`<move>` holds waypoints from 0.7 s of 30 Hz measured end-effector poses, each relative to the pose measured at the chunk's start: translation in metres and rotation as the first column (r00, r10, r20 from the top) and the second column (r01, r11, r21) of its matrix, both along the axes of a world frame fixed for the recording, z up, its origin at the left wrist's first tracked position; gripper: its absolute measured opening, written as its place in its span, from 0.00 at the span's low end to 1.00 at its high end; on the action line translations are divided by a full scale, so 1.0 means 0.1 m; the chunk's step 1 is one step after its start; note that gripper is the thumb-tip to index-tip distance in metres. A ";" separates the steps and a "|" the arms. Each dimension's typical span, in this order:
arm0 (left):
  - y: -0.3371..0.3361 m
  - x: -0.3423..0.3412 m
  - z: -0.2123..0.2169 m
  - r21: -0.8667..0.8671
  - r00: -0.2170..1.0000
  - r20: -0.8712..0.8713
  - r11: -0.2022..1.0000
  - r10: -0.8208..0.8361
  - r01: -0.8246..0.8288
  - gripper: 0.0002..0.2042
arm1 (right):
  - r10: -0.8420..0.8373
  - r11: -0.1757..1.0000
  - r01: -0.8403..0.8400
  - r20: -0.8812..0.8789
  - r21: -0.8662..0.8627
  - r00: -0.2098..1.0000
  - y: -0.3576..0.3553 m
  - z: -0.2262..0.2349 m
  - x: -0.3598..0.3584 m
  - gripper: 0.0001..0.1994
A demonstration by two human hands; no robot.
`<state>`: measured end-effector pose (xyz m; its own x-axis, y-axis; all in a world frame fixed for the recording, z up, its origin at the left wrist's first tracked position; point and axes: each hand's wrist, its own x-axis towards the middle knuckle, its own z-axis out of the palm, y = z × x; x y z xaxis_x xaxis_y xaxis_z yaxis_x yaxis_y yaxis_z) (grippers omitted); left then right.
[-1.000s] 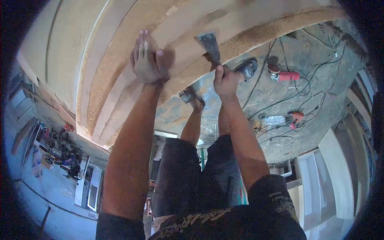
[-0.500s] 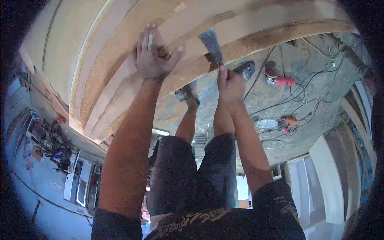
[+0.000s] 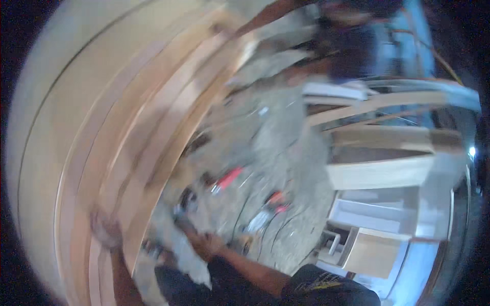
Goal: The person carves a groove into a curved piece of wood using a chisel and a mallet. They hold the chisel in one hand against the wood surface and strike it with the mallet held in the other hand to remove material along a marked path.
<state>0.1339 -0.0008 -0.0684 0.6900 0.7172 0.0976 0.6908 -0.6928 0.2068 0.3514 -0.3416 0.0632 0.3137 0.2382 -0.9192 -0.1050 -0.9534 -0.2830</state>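
My left hand (image 3: 106, 230) rests on a large pale wooden panel (image 3: 148, 109) with long curved layered strips, its blurred fingers looking stretched out. Low in the middle is my right hand (image 3: 208, 246), close to my leg and apart from the panel's edge. Motion smears its fingers, and the putty knife it held half a second ago cannot be made out now.
On the stained concrete floor lie a red angle grinder (image 3: 228, 178) and an orange-red power tool (image 3: 277, 198) among cables. White and wooden cabinet frames (image 3: 380, 173) stand at the right. Another person's arm (image 3: 273, 15) reaches to the panel's far end.
The view has swung to the right, bringing the cabinet frames and the other person's arm into sight. My left hand appears lower on the panel. The putty knife no longer shows.
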 end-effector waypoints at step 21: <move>-0.34 0.50 -0.10 -0.657 0.762 0.309 0.707 0.569 -0.262 0.18 | 0.087 0.996 -0.066 0.421 -0.065 0.903 -1.82 0.01 -0.23 0.40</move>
<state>0.1844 -0.0343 -0.0788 0.2800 0.9408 -0.1910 0.5852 -0.0096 0.8108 0.3283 -0.5233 0.0642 0.6581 0.2359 -0.7150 0.0880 -0.9672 -0.2381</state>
